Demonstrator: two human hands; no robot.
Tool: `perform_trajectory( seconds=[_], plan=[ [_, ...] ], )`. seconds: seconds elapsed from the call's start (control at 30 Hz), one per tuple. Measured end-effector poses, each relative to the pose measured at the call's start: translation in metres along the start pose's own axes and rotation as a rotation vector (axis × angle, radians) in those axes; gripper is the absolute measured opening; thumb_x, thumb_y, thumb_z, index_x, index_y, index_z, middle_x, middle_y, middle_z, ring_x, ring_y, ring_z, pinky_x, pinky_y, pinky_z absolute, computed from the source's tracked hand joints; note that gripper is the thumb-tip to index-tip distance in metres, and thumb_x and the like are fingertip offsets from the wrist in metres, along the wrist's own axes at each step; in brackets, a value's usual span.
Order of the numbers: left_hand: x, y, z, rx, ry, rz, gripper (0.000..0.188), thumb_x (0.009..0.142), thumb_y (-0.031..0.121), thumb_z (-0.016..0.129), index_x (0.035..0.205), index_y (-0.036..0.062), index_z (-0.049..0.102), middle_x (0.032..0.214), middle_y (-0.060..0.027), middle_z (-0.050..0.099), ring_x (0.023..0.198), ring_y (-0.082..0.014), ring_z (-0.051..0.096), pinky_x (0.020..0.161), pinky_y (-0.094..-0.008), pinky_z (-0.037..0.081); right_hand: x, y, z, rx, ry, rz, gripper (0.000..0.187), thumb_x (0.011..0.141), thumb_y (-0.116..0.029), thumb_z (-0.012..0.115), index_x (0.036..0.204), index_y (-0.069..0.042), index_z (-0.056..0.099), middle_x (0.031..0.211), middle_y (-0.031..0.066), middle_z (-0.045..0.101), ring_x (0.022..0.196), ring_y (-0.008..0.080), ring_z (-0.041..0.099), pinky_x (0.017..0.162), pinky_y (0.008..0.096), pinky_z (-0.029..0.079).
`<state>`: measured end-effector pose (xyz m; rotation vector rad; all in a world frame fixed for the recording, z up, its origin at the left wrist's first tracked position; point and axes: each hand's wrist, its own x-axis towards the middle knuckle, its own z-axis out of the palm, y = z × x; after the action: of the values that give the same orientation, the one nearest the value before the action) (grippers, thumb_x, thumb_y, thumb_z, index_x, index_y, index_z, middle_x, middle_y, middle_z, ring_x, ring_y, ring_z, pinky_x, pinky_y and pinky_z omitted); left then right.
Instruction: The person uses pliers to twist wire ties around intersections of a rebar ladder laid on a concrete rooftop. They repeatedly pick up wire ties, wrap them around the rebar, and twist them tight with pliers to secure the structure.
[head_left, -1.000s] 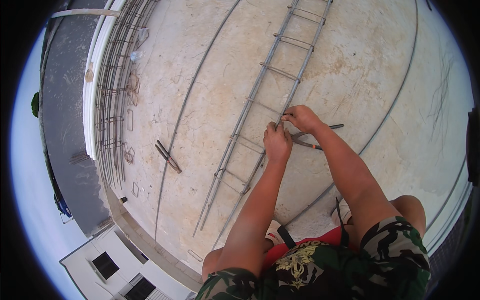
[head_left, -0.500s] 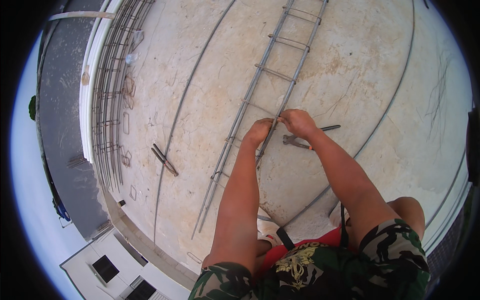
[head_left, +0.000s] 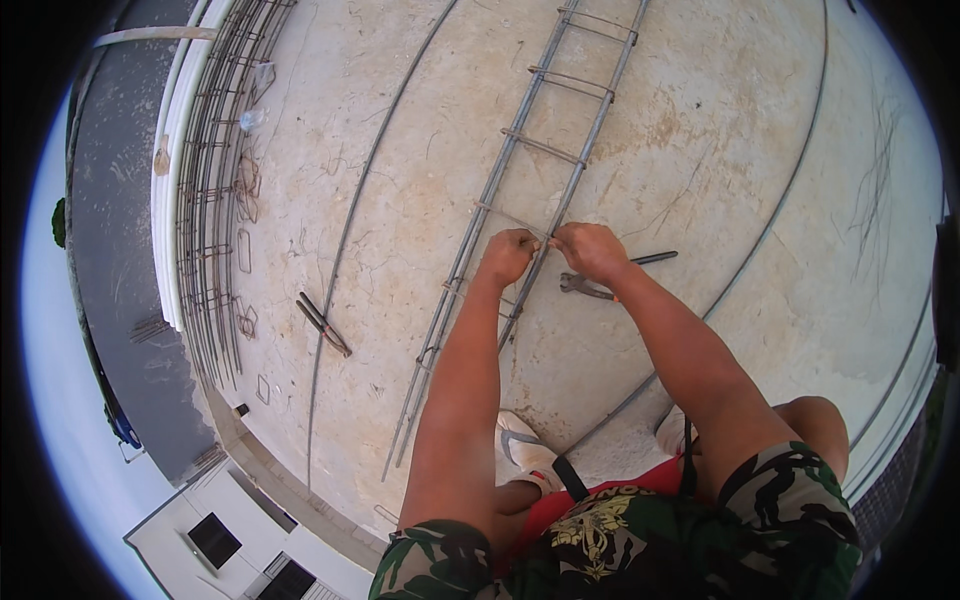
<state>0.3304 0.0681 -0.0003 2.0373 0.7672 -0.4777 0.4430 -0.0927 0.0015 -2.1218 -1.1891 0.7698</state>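
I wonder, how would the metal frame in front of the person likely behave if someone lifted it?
The frame is probably heavy, being long and metal. Its near ends might flex or wobble, since they stick out unbraced. It seems unlikely to roll, as it lies broad and ladder-like.

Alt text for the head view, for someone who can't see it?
A person's left hand and right hand nearly meet at the right edge of a rebar cage on concrete. Pincers lie right of it; a second pair lies left.
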Motion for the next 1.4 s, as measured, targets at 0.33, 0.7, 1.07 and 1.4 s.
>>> perform_trajectory(
  seconds=[0.33,0.7,1.07,1.4],
  plan=[
    [-0.019,0.031,0.011,-0.082,0.308,-0.098,0.025,0.083,0.023,0.063,0.091,0.0,0.07,0.084,-0.0227,0.067,0.084,-0.0377,0.065,0.076,-0.0419,0.05,-0.003,-0.005,-0.002,0.045,-0.012,0.016,0.024,0.091,-0.021,0.053,0.083,-0.001,0.063,0.086,0.0191,0.065,0.083,0.0387,0.062,0.072,0.0468,0.048],
    [-0.049,0.067,-0.003,0.197,0.04,-0.045,0.052,0.09,0.036,0.044,0.121,-0.0026,0.06,0.119,-0.0254,0.058,0.114,-0.0375,0.054,0.097,-0.0412,0.041,-0.015,-0.029,-0.004,0.089,-0.023,0.166,0.034,0.08,-0.022,0.065,0.104,-0.003,0.05,0.085,0.0223,0.064,0.081,0.0383,0.064,0.07,0.0469,0.051],
    [-0.029,0.051,0.017,-0.791,0.094,-0.298,0.035,0.094,0.031,0.056,0.101,-0.002,0.065,0.091,-0.011,0.064,0.081,-0.0164,0.059,0.069,-0.0291,0.046,-0.019,-0.03,-0.001,0.17,0.089,0.205,0.025,0.09,-0.024,0.057,0.103,-0.004,0.05,0.081,0.0215,0.065,0.076,0.0413,0.063,0.067,0.049,0.049],
    [-0.016,0.026,0.039,-0.844,0.216,-0.194,0.028,0.089,0.024,0.064,0.081,-0.0026,0.064,0.065,-0.0052,0.057,0.058,-0.0111,0.048,0.052,-0.0273,0.037,-0.039,-0.011,-0.022,0.15,0.002,0.244,0.027,0.09,-0.024,0.057,0.107,-0.003,0.057,0.084,0.019,0.066,0.079,0.0352,0.066,0.068,0.0439,0.051]
  ],
)
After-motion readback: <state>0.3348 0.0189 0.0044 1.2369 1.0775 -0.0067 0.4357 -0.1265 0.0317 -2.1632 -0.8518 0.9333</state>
